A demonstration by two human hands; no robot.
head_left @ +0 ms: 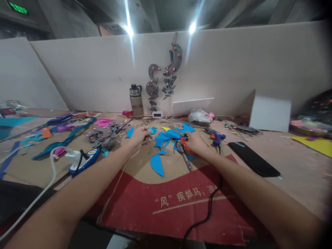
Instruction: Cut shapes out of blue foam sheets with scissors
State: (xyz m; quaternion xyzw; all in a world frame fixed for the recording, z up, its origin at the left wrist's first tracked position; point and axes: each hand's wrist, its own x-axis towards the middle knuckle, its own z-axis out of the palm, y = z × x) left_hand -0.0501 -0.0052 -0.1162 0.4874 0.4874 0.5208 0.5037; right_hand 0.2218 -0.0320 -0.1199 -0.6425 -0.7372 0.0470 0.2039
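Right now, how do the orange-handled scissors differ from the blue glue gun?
The scissors are in the right hand, while the glue gun lies untouched. The scissors show orange-red handles; the glue gun is mostly dark blue. The scissors are partly hidden by the fingers, while the glue gun's body is largely in view. Both are hand tools.

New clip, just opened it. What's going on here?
A person works with both hands over red-printed cardboard. The right hand holds orange-handled scissors. The left hand has a small blue piece at its fingertips; the grip is unclear. More blue pieces lie between the hands, with a pen nearby.
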